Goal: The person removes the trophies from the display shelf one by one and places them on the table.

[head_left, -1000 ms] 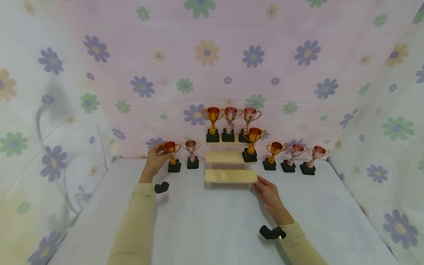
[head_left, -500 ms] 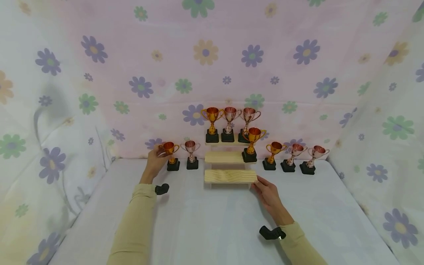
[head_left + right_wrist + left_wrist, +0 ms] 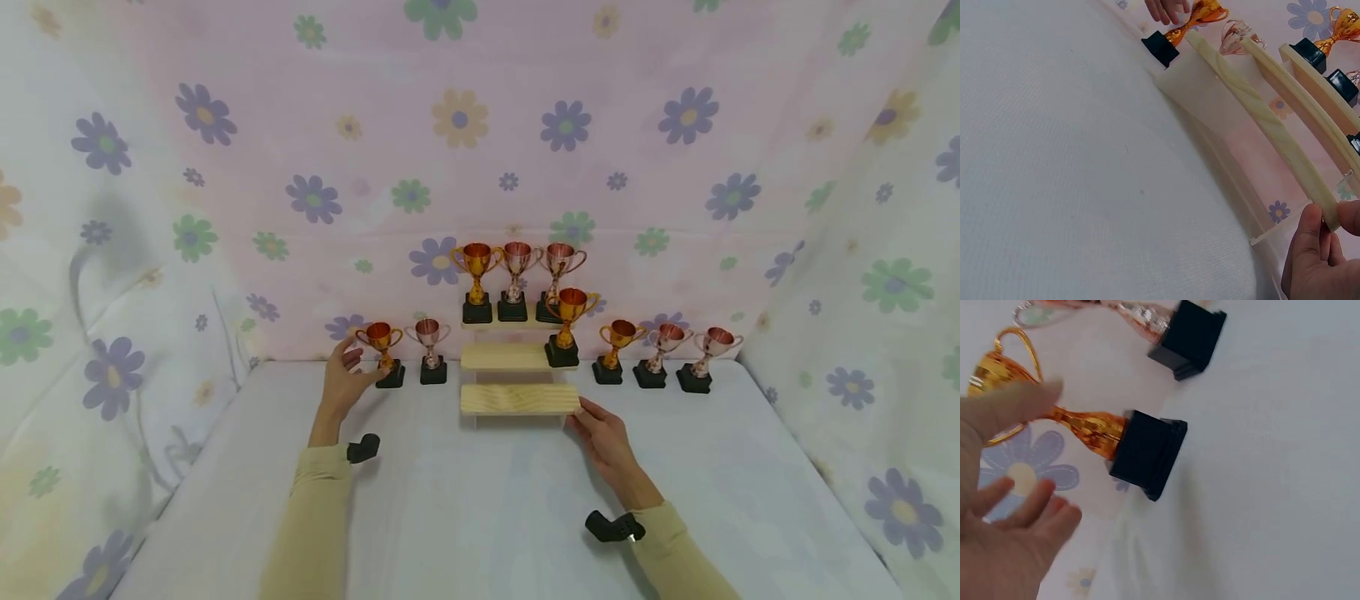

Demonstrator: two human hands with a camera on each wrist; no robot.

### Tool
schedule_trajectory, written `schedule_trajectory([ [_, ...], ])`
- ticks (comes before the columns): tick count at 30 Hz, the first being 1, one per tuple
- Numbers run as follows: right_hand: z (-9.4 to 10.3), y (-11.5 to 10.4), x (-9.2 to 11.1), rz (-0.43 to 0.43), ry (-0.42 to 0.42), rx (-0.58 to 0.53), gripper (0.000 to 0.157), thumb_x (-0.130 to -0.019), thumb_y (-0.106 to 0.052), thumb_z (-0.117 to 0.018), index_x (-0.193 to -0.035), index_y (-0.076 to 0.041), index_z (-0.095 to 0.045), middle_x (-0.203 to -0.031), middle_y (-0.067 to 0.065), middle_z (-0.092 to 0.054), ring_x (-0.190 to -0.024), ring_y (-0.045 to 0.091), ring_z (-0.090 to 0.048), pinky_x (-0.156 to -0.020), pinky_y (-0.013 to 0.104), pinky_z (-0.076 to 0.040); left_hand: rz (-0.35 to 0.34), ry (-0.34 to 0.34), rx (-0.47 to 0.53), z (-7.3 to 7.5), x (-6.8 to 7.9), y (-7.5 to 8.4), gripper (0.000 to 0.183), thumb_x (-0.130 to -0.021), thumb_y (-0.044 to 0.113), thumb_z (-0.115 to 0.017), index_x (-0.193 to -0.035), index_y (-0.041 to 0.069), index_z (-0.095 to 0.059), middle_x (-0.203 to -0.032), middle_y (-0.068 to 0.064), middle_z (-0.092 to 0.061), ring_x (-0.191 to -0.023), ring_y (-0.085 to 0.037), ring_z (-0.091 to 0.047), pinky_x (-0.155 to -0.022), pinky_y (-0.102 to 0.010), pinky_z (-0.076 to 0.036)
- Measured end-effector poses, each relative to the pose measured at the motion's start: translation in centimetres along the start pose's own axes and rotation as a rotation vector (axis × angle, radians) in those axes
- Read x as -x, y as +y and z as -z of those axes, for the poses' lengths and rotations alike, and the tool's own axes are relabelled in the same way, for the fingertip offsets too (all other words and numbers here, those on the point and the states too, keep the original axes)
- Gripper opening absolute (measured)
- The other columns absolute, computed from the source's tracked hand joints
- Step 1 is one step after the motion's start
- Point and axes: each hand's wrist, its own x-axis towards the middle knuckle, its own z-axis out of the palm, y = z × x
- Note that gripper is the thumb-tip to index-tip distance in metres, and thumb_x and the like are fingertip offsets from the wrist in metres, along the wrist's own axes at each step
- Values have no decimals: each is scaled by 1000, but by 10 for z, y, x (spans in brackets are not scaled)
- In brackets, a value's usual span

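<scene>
Beside a gold trophy cup (image 3: 380, 337) on the table's left, my left hand (image 3: 342, 390) has its fingers spread. In the left wrist view the thumb (image 3: 1019, 403) passes in front of that trophy's stem, and the other fingers are apart from it. The trophy stands upright on its black base (image 3: 1144, 450). My right hand (image 3: 609, 450) pinches the right end of the lowest board of a wooden stepped stand (image 3: 519, 398), thumb on one face and fingers on the other. One gold trophy (image 3: 572, 310) stands at the right of the middle step.
On the top step stand a gold trophy (image 3: 477, 267) and two rose-coloured ones (image 3: 517, 262). A silvery-pink trophy (image 3: 428, 335) is just right of the left gold one. Right of the stand, a gold trophy (image 3: 622, 335) and two pinkish trophies (image 3: 670, 337) line the table's back edge.
My left hand has let go of the gold trophy; its fingers have spread and the hand has moved slightly left and down. My right hand keeps its hold on the stand.
</scene>
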Motion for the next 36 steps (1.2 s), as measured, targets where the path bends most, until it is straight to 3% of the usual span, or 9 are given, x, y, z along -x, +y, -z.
schedule_trajectory([
  [4, 0, 0, -1, -1, -5, -5, 49, -109, -9, -45, -156, 2, -34, -156, 20, -41, -129, 20, -51, -101, 20, -52, -28, 195, 8, 1, 21, 2, 83, -87, -1, -75, -156, -1, -29, -151, -29, -41, -140, -45, -40, -120, -54, -35],
  [7, 0, 0, 0, -6, 2, -12, 49, -109, -9, -45, -155, 2, -34, -155, 19, -41, -130, 21, -51, -101, 20, -52, -99, 317, 80, -2, 36, 7, 71, -86, -6, -71, -149, -4, -39, -143, -29, -47, -132, -43, -48, -116, -55, -39],
  [9, 1, 0, 0, -8, 7, -13, 48, -109, -8, -44, -155, 2, -34, -155, 19, -41, -130, 20, -50, -101, 19, -52, -138, 354, 138, -6, 46, 14, 64, -87, -6, -70, -146, -4, -45, -137, -26, -52, -125, -38, -53, -114, -53, -43],
  [13, 2, 0, 1, 1, 4, -16, 48, -109, -8, -45, -155, 2, -35, -154, 19, -42, -122, 15, -55, -98, 18, -53, -189, 344, 238, -18, 69, 32, 53, -89, -8, -69, -139, -4, -52, -124, -16, -59, -110, -21, -61, -103, -31, -54],
  [16, 2, 0, 1, 12, -8, -13, 49, -108, -8, -46, -155, 3, -35, -154, 20, -41, -114, 10, -59, -97, 18, -54, -238, 306, 316, -33, 82, 42, 48, -87, -13, -69, -132, -5, -57, -118, -17, -61, -102, -16, -64, -90, -15, -56],
  [19, 2, 0, 1, 18, -16, -10, 49, -108, -8, -47, -155, 4, -35, -155, 21, -41, -114, 10, -59, -98, 18, -53, -351, 231, 385, -55, 87, 48, 43, -85, -18, -68, -126, -10, -59, -116, -25, -62, -101, -22, -67, -86, -16, -57],
  [24, 2, 1, 1, 6, 0, -13, 49, -109, -8, -46, -155, 2, -35, -155, 20, -41, -122, 15, -55, -98, 19, -53, -537, -2, 382, -99, 85, 54, 38, -88, -16, -67, -125, -13, -60, -119, -27, -63, -106, -34, -66, -92, -28, -59],
  [30, 4, 3, 0, 8, -10, -23, 49, -108, -7, -46, -155, 3, -35, -155, 21, -40, -126, 18, -54, -101, 21, -52, -503, -187, 329, -141, 80, 79, 44, -90, -12, -67, -132, -7, -56, -130, -20, -60, -121, -39, -59, -105, -48, -52],
  [36, 3, 2, 1, 20, -19, -12, 49, -108, -8, -46, -154, 4, -35, -155, 21, -41, -126, 18, -54, -97, 18, -54, -382, -347, 176, -167, 71, 112, 62, -91, 3, -74, -147, 4, -46, -145, -18, -51, -134, -33, -50, -115, -48, -44],
])
